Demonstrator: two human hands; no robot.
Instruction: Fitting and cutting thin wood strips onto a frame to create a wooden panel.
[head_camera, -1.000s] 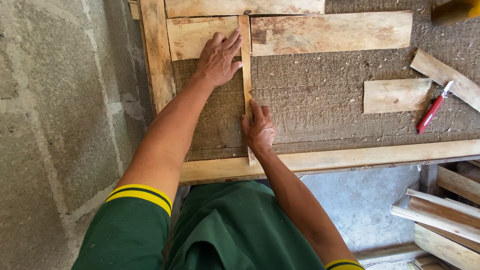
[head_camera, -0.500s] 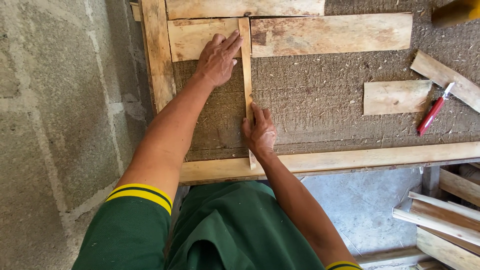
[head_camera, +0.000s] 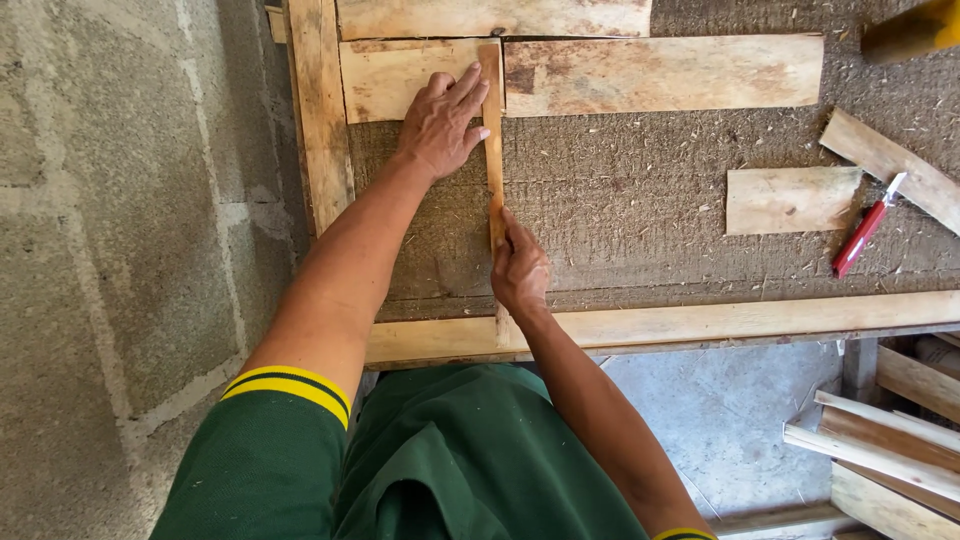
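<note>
1. A person in a green shirt with yellow-banded sleeves is leaning over a rough workbench (head_camera: 640, 190) and working a narrow wooden strip (head_camera: 493, 140) that is lying lengthwise away from the body.
2. The left hand (head_camera: 440, 125) is lying flat with fingers spread, pressing down beside the far part of the strip and partly on a short pale board (head_camera: 385, 80); it is gripping nothing.
3. The right hand (head_camera: 519, 268) is closing its fingers on the near part of the strip, pinching it just above the bench's front rail (head_camera: 720, 322).
4. The strip is running from that rail up to the gap between the short board and a longer plank (head_camera: 665, 72) at the far side, its far end lying between them.
5. Well apart to the right, a small offcut (head_camera: 790, 200) is lying near a red-handled tool (head_camera: 866, 238) and a slanted batten (head_camera: 885, 168).
6. A stack of timber lengths (head_camera: 880, 450) is lying below the bench at lower right, over a concrete floor (head_camera: 120, 250).
</note>
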